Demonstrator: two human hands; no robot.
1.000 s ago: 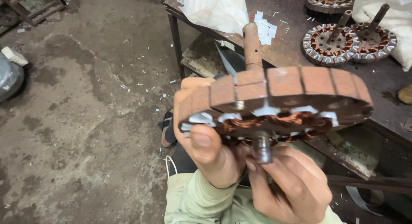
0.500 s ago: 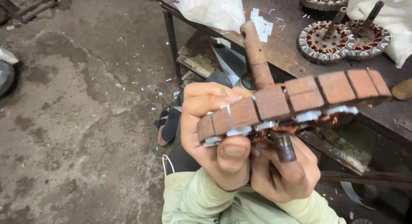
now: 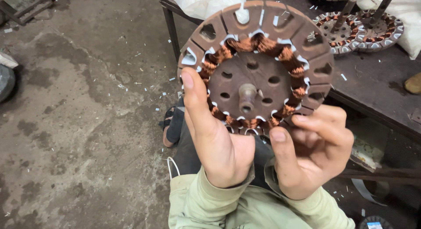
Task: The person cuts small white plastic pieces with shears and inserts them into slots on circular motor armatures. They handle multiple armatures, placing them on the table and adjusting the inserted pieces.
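Standing over a stained concrete floor [image 3: 79, 123] strewn with white paper scraps, a sandalled foot [image 3: 169, 128] showing just below.

Clamping the left hand [image 3: 215, 141] on the lower left edge of the stator [image 3: 263, 75], thumb lying flat up its face and fingers hidden behind. Holding the round rust-brown stator up at mid-frame, face toward the camera, well above the floor and in front of the bench edge, its short shaft [image 3: 247, 97] pointing straight out.

Judging the winding as far along: showing copper coils [image 3: 263, 44] running almost all the way round the inner ring, white paper liners peeping out between them. Judging the outer ring as hardly begun: showing white liners in only a few outer slots at upper left and top, and leaving the slots down the right side bare and open.

Closing the right hand [image 3: 315, 154] on the lower right rim, thumb up against the face, fingers curled over the edge.

Leaving two more wound stators [image 3: 355, 27] lying flat on the dark bench [image 3: 372, 75] at upper right, beside a white sack [image 3: 412, 23].
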